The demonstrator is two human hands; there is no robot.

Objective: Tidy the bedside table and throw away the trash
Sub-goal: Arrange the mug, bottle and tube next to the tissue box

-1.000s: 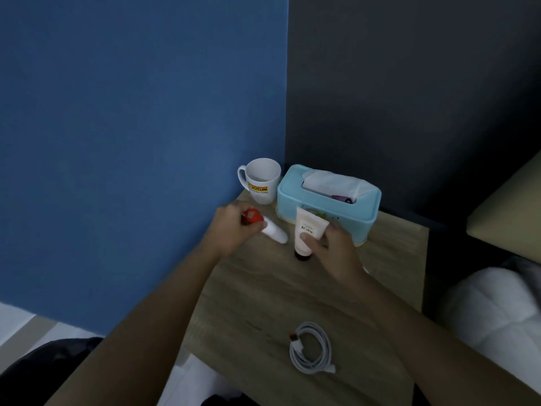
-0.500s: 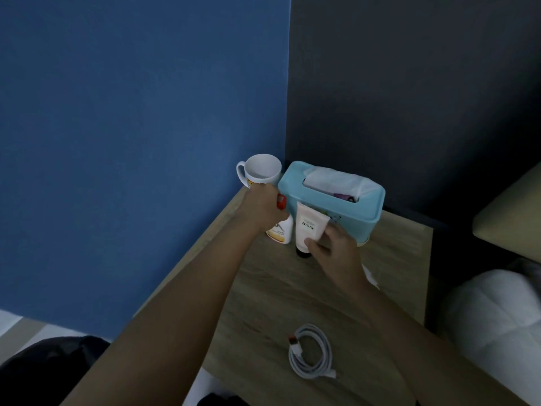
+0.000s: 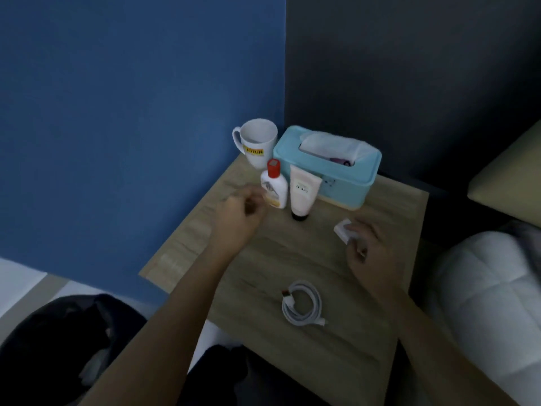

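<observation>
Right hand [image 3: 367, 244] pinches the white scrap [image 3: 344, 230] at the table's [image 3: 322, 265] three o'clock (likely trash); lift cleanly, while the left hand [image 3: 241, 213], loosely curled, holds nothing

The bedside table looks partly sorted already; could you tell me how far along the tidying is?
Done: the red-capped bottle and cream tube stand upright beside the mug and tissue box. In hand: the right hand is on a small white item on the table; the left hand is empty. Left: the coiled white cable lies loose, and nothing visibly binned yet.
</observation>
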